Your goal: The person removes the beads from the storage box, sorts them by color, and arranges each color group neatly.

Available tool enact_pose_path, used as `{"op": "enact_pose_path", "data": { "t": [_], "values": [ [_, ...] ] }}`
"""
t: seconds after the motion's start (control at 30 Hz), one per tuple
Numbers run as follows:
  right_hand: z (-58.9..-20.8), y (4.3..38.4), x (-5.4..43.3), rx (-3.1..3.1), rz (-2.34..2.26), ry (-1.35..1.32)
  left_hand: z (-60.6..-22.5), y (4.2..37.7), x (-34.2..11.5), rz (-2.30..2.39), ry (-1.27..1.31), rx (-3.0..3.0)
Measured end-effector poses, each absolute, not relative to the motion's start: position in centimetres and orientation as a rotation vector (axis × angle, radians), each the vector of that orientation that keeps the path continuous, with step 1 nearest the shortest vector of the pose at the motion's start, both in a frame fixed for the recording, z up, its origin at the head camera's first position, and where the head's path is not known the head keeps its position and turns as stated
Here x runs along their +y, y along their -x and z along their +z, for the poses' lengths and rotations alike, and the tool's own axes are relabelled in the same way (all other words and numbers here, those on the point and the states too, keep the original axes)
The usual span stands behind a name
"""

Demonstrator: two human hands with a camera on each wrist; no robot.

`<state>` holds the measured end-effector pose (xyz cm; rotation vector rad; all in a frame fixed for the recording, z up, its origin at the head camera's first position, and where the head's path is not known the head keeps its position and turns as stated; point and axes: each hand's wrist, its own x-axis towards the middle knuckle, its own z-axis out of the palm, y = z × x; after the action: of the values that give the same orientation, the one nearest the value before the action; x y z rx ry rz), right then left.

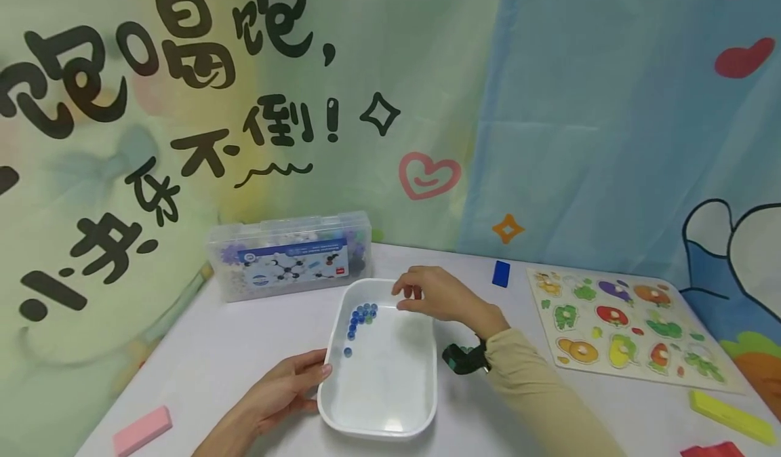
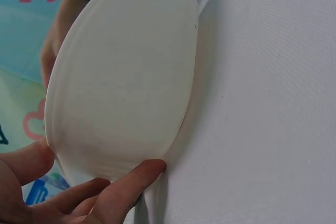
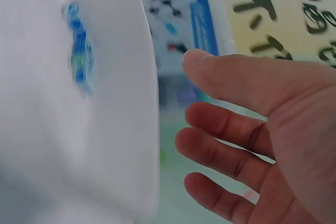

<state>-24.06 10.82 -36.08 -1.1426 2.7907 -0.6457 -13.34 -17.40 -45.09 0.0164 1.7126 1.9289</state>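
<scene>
A white rectangular tray (image 1: 390,375) sits in the middle of the head view. Several blue beads (image 1: 360,316) and a green one (image 1: 369,321) lie along its far left part. My left hand (image 1: 287,386) grips the tray's left side, thumb at the rim and fingers against the outer wall, as the left wrist view confirms with the hand (image 2: 79,192) at the tray wall (image 2: 126,77). Over the tray's far right corner hovers my right hand (image 1: 442,294). Its fingers (image 3: 215,121) are loosely bent, with nothing seen between them and the thumb.
Behind the tray stands a clear plastic box (image 1: 289,257) of coloured pieces. To the right lie a blue block (image 1: 501,273), a vegetable puzzle board (image 1: 628,328), a yellow block (image 1: 732,416) and a red piece (image 1: 714,450). A pink block (image 1: 143,431) is at front left.
</scene>
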Motion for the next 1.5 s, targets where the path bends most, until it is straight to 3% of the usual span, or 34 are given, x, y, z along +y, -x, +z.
{"op": "enact_pose_path", "data": {
  "t": [0.2,0.47,0.73,0.9,1.07,1.23,1.5],
  "values": [
    [-38.8,25.4,6.6,2.705,-0.556,1.114,-45.4,13.5,-17.1,1.945,-0.046,1.683],
    [-42.0,25.8,4.8,2.734,-0.395,0.972,-45.4,13.4,-17.1,1.959,-0.054,1.667],
    [-42.2,25.8,4.4,2.763,-0.380,0.988,-45.3,13.3,-17.5,1.974,-0.058,1.673],
    [-40.2,25.4,5.1,2.725,-0.426,1.047,-45.2,13.3,-17.4,1.959,-0.017,1.702],
    [-36.9,24.2,8.5,2.710,-0.613,1.130,-45.2,13.3,-17.4,1.939,0.011,1.727],
    [-35.0,22.8,15.2,2.780,-0.727,1.159,-45.3,13.2,-17.6,1.952,-0.018,1.719],
    [-37.3,21.8,26.0,2.886,-0.595,0.852,-45.3,13.3,-17.6,1.946,-0.033,1.719]
  ]
}}
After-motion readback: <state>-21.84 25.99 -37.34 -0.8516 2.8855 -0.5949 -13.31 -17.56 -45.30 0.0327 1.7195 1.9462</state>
